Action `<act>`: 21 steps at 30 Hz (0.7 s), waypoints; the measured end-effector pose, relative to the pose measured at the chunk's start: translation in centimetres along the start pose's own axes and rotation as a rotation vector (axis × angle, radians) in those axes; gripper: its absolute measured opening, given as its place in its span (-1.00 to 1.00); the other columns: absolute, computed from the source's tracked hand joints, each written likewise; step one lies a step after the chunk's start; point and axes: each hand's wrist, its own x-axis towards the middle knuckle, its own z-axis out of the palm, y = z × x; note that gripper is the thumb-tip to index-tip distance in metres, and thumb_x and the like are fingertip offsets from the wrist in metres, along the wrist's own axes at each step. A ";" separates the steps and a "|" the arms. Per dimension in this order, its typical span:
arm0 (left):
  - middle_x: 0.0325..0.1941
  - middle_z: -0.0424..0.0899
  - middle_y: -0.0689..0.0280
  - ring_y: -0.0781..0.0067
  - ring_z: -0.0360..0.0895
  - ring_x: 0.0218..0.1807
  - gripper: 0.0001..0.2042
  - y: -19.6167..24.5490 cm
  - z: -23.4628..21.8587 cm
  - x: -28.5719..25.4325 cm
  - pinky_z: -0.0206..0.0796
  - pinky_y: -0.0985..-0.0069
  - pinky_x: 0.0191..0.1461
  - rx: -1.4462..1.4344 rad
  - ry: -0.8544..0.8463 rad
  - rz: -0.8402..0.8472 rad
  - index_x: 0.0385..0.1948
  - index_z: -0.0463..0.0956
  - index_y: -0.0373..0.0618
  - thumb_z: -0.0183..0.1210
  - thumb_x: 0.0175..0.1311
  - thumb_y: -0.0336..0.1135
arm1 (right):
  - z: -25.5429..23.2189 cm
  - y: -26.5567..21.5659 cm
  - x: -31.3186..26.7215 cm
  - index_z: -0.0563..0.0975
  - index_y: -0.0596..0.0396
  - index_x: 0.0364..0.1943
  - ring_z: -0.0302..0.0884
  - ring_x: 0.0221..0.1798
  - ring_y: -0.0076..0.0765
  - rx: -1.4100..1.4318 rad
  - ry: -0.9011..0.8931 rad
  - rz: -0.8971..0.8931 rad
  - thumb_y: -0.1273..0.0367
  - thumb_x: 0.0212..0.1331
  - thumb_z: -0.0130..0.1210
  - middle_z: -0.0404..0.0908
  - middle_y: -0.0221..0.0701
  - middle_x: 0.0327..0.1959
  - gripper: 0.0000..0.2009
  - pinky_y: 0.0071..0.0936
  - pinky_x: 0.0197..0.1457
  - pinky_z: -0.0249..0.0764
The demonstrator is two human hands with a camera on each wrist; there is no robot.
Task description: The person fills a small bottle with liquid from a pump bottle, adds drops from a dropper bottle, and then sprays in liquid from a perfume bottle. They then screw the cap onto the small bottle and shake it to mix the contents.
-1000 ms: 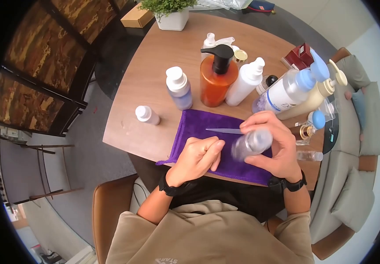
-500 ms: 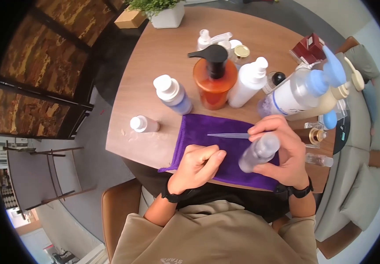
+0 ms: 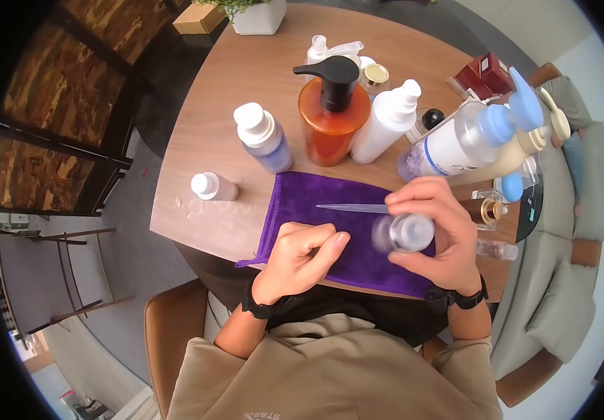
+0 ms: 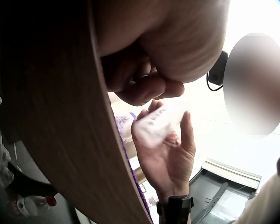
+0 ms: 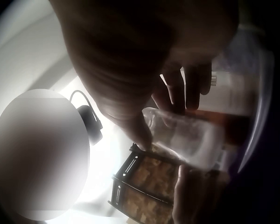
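Note:
In the head view, my right hand [image 3: 445,234] grips a small clear bottle [image 3: 412,232], blurred, between thumb and fingers above a purple cloth [image 3: 365,262]. A thin translucent pointed piece [image 3: 351,208] extends left from beside the right fingertips; whether it is held or lies on the cloth I cannot tell. My left hand [image 3: 296,259] is curled at the cloth's left part, its thumb over the fingers, with nothing visible in it. In the left wrist view the bottle [image 4: 156,126] is tilted in the other palm; the right wrist view shows the clear bottle [image 5: 189,137] under the fingers.
Behind the cloth stand a blue-white bottle [image 3: 265,143], an amber pump bottle [image 3: 331,129], a white bottle [image 3: 382,126] and a large blue-topped pump bottle [image 3: 449,143]. A small white-capped bottle [image 3: 214,187] is at left, a clear bottle [image 3: 496,249] at right, a plant pot [image 3: 260,17] at the back.
The bottle in the right hand has changed its tilt, its cap end now turned more toward the head camera. The left hand stays curled. The head view has shifted slightly.

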 end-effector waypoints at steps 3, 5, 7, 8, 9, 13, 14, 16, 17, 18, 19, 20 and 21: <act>-0.79 0.36 0.40 0.57 0.32 -0.75 -0.53 0.1 0.0 0.0 0.05 0.45 -0.61 0.005 0.002 0.007 -0.68 0.24 -0.15 0.12 0.58 -0.50 | -0.1 0.0 0.1 0.74 0.14 0.04 0.65 0.15 -0.12 -0.010 -0.017 -0.017 0.44 -0.07 0.60 0.77 -0.27 0.10 -0.52 -0.16 0.32 0.49; -0.79 0.35 0.40 0.57 0.32 -0.75 -0.53 0.1 0.1 0.0 0.04 0.44 -0.61 0.002 0.001 0.013 -0.68 0.24 -0.15 0.12 0.58 -0.50 | -0.2 -0.1 -0.1 0.73 0.14 0.06 0.65 0.16 -0.14 0.009 -0.005 -0.016 0.45 -0.07 0.60 0.77 -0.27 0.09 -0.50 -0.16 0.33 0.48; -0.78 0.34 0.41 0.57 0.32 -0.75 -0.53 0.0 0.2 -0.1 0.04 0.44 -0.61 0.019 0.006 0.011 -0.68 0.24 -0.14 0.13 0.59 -0.48 | -0.4 0.2 -0.3 0.73 0.15 0.06 0.64 0.17 -0.16 0.107 -0.021 0.038 0.45 -0.07 0.60 0.77 -0.27 0.08 -0.50 -0.17 0.34 0.48; -0.78 0.34 0.41 0.57 0.32 -0.75 -0.53 0.1 0.2 -0.1 0.04 0.44 -0.61 0.020 0.006 0.013 -0.68 0.24 -0.14 0.13 0.59 -0.48 | -0.5 0.4 -0.4 0.72 0.16 0.06 0.64 0.18 -0.17 0.205 -0.035 0.092 0.45 -0.07 0.60 0.77 -0.28 0.08 -0.50 -0.18 0.34 0.47; -0.78 0.34 0.41 0.57 0.31 -0.75 -0.53 0.1 0.2 -0.1 0.04 0.44 -0.61 0.015 0.005 0.007 -0.67 0.24 -0.14 0.13 0.60 -0.47 | -0.3 0.4 -0.5 0.72 0.16 0.06 0.64 0.18 -0.17 0.204 -0.034 0.090 0.45 -0.07 0.60 0.77 -0.28 0.08 -0.50 -0.18 0.34 0.47; -0.78 0.34 0.41 0.58 0.30 -0.75 -0.52 0.0 0.2 -0.2 0.04 0.44 -0.61 -0.014 0.007 -0.024 -0.67 0.25 -0.14 0.13 0.62 -0.45 | -0.2 0.3 -0.8 0.71 0.18 0.04 0.64 0.19 -0.19 0.096 0.054 0.082 0.45 -0.06 0.60 0.75 -0.26 0.11 -0.51 -0.20 0.35 0.47; -0.78 0.34 0.41 0.58 0.30 -0.75 -0.52 0.2 0.3 -0.2 0.04 0.44 -0.61 -0.013 0.008 -0.021 -0.67 0.25 -0.14 0.13 0.62 -0.45 | -0.4 0.4 -0.8 0.71 0.18 0.04 0.64 0.20 -0.19 0.138 0.011 0.083 0.45 -0.05 0.60 0.75 -0.25 0.13 -0.52 -0.22 0.35 0.48; -0.68 0.15 0.26 0.41 0.04 -0.61 -0.58 0.5 0.5 -0.3 -0.04 0.32 -0.53 -0.069 0.042 -0.095 -0.61 0.32 -0.24 0.24 0.56 -0.44 | -0.6 0.1 -0.5 0.71 0.19 0.04 0.64 0.21 -0.18 0.111 -0.025 0.045 0.45 -0.04 0.59 0.74 -0.24 0.13 -0.52 -0.24 0.34 0.49; -0.68 0.15 0.26 0.41 0.04 -0.61 -0.58 0.5 0.5 -0.4 -0.04 0.32 -0.53 -0.068 0.044 -0.095 -0.61 0.32 -0.24 0.24 0.56 -0.44 | -0.7 0.0 -0.4 0.70 0.20 0.04 0.65 0.21 -0.18 0.086 -0.061 0.011 0.45 -0.03 0.58 0.73 -0.23 0.14 -0.53 -0.25 0.34 0.50; -0.67 0.15 0.26 0.40 0.03 -0.61 -0.57 0.4 0.6 -0.4 -0.04 0.32 -0.53 -0.058 0.042 -0.084 -0.61 0.31 -0.25 0.24 0.56 -0.44 | -0.5 -0.1 -0.5 0.70 0.20 0.04 0.65 0.21 -0.18 0.086 -0.062 0.010 0.45 -0.03 0.58 0.73 -0.23 0.14 -0.53 -0.25 0.34 0.50; -0.67 0.14 0.26 0.40 0.03 -0.60 -0.57 0.3 0.6 -0.3 -0.05 0.32 -0.52 -0.049 0.040 -0.074 -0.60 0.31 -0.25 0.24 0.56 -0.44 | -0.2 -0.2 -0.6 0.70 0.20 0.04 0.65 0.21 -0.18 0.105 -0.041 0.034 0.45 -0.02 0.58 0.73 -0.23 0.15 -0.53 -0.26 0.34 0.51; -0.67 0.14 0.26 0.40 0.03 -0.60 -0.57 0.3 0.6 -0.3 -0.05 0.32 -0.52 -0.049 0.040 -0.073 -0.60 0.31 -0.25 0.24 0.56 -0.44 | 0.0 -0.3 -0.7 0.70 0.21 0.05 0.66 0.22 -0.19 0.124 -0.020 0.058 0.46 -0.01 0.57 0.72 -0.22 0.16 -0.53 -0.27 0.33 0.52; -0.67 0.14 0.25 0.39 0.02 -0.60 -0.57 0.3 0.6 -0.4 -0.05 0.32 -0.52 -0.042 0.040 -0.070 -0.60 0.31 -0.25 0.24 0.56 -0.44 | -0.1 -0.2 -0.7 0.70 0.21 0.05 0.66 0.22 -0.19 0.123 -0.020 0.057 0.46 -0.01 0.57 0.72 -0.22 0.16 -0.53 -0.27 0.33 0.52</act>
